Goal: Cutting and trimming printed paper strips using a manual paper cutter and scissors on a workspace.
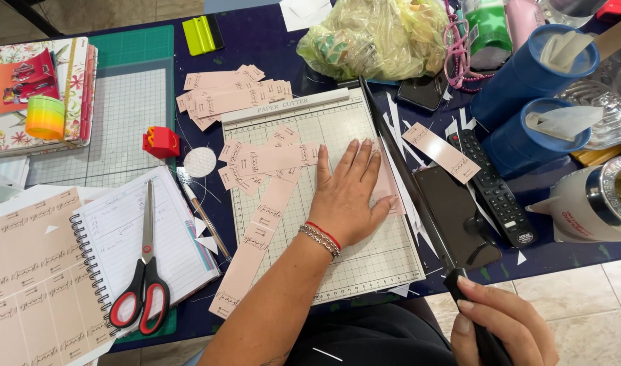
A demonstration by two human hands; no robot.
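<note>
The left hand [347,196] lies flat, fingers spread, in the middle of the frame, pressing a pink strip [385,186] down on the cutter [364,264]. The strip pokes out from under the fingers on their right side, right against the cutting edge. Only a sliver of it shows; the palm hides the rest.

The right hand [503,325] sits at the lower right of the frame, closed around the black handle [459,281] of the cutter's blade arm. The arm runs from that grip up and left along the right edge of the board, just beside the left hand's fingertips. So the two hands are well apart, with the strip between them but close under the left one.

More pink strips [256,166] lie scattered over the left part of the board, and a longer one [246,264] trails off toward the lower left. Another pile [229,95] rests above the board's top edge. One cut strip [442,152] lies to the right of the blade, beside a remote [493,186] and a phone [456,217].

At the lower left, red-handled scissors [144,271] rest on a spiral notebook [120,237]. Two blue tubes [527,102] stand at the upper right on the dark blue surface [256,41].
</note>
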